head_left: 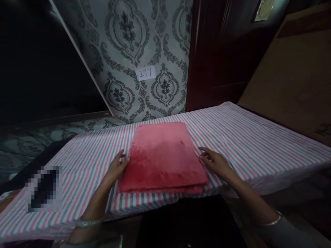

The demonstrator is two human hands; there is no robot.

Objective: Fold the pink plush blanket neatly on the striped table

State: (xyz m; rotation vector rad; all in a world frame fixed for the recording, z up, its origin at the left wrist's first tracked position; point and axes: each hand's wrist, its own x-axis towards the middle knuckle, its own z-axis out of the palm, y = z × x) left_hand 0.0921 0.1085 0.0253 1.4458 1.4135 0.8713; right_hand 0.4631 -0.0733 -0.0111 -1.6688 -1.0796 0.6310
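A folded red plush cloth (161, 156) lies flat as a near-square on the striped tablecloth (214, 127). Two layers show along its front edge, and its pile is smoother and paler toward the back. My left hand (117, 167) is at the left side of the cloth, fingers apart, with the thumb at its edge; whether it touches, I cannot tell. On the other side my right hand (213, 162) hovers by the right edge, its fingers loosely bent and apart. Neither hand grips anything.
A large dark screen (49, 69) stands at the back left. Against the patterned wall is a paper marked 277 (146, 73). A dark red door (219, 55) and a big cardboard box (294, 72) stand at the right. A pixelated patch (43, 189) covers something dark at the left.
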